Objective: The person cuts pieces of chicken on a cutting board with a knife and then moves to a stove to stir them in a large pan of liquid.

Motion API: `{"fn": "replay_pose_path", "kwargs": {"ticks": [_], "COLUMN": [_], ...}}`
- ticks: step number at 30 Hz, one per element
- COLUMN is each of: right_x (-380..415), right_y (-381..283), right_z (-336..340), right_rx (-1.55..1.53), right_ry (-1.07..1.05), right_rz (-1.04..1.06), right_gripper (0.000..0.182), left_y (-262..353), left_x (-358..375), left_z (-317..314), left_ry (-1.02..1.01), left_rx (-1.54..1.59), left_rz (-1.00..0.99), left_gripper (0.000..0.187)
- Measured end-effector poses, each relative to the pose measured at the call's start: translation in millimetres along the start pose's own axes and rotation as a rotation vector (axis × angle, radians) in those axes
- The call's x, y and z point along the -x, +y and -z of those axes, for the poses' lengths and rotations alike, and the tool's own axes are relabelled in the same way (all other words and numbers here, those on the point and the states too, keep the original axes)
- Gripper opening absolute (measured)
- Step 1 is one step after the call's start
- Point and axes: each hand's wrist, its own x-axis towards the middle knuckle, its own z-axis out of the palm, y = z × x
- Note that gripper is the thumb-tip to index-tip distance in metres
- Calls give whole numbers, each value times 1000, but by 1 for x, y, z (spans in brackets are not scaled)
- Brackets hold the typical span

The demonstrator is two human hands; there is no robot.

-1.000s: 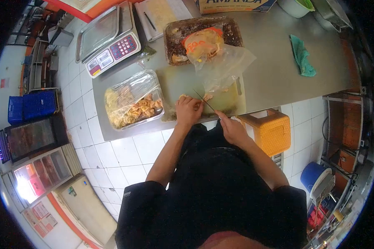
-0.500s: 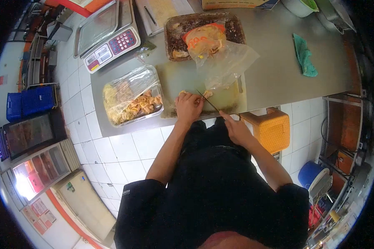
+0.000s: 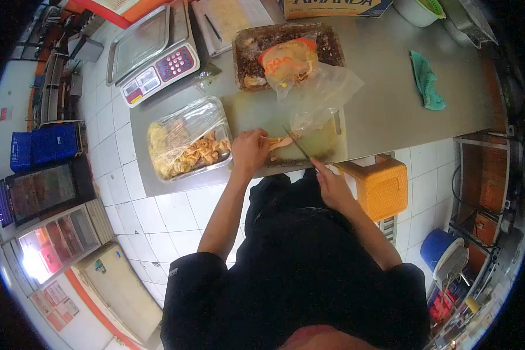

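My right hand (image 3: 334, 188) is closed around the handle of a knife (image 3: 298, 143), its blade pointing up and to the left. The blade lies across a pale orange strip of meat, perhaps chicken (image 3: 279, 143), on a greenish cutting board (image 3: 316, 153). At the strip's left end my left hand (image 3: 251, 150) is closed, its curled fingers gripping the meat. Just left of that hand stands a clear plastic container (image 3: 201, 169) with cut meat pieces and paler shreds, partly covered by plastic film. A translucent plastic bag (image 3: 326, 87) drapes over the board's far side.
Behind the board sits a dark baking tray (image 3: 245, 55) under the bag. A digital scale (image 3: 157, 73) and papers (image 3: 233, 20) are at the back left. To the right lies a green cloth (image 3: 427, 81). An orange stool (image 3: 382, 186) stands below the table edge.
My left hand has shifted left, away from the blade, and more of the meat strip shows between them. The knife has moved slightly and remains in my right hand.
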Motion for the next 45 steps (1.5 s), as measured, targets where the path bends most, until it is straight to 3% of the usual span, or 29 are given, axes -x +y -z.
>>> {"fn": "replay_pose_path", "kwargs": {"ticks": [2, 4, 8, 18, 22, 24, 31, 39, 45], "right_x": [2, 5, 8, -1, -21, -31, -48, 34, 37], "right_y": [-10, -17, -31, -49, -61, -56, -54, -67, -91], "right_z": [-3, -9, -17, -67, -71, -81, -89, -71, -26], "right_rx": [-41, -86, -71, -284, -273, -269, -157, -154, -272], "right_ry": [-47, -98, -42, 198, 141, 279, 350, 150, 35], "right_rz": [-12, -35, -97, -122, -254, -123, -60, -368, -421], "right_gripper": [45, 45, 45, 43, 43, 43, 43, 42, 41], "left_y": [-4, -6, -8, -21, -24, -25, -27, -28, -30], "left_x": [0, 1, 7, 2, 2, 1, -1, 0, 6], "left_z": [-5, -7, -5, -24, -26, -27, -26, -29, -16], "left_ry": [67, 159, 29, 150, 110, 107, 124, 163, 101], "left_rx": [-56, 122, 58, 100, 106, 120, 171, 134, 84], "left_rz": [-101, -391, -403, -490, -463, -477, -501, -470, -477], "left_gripper": [11, 12, 14, 10, 11, 11, 11, 8, 11]}}
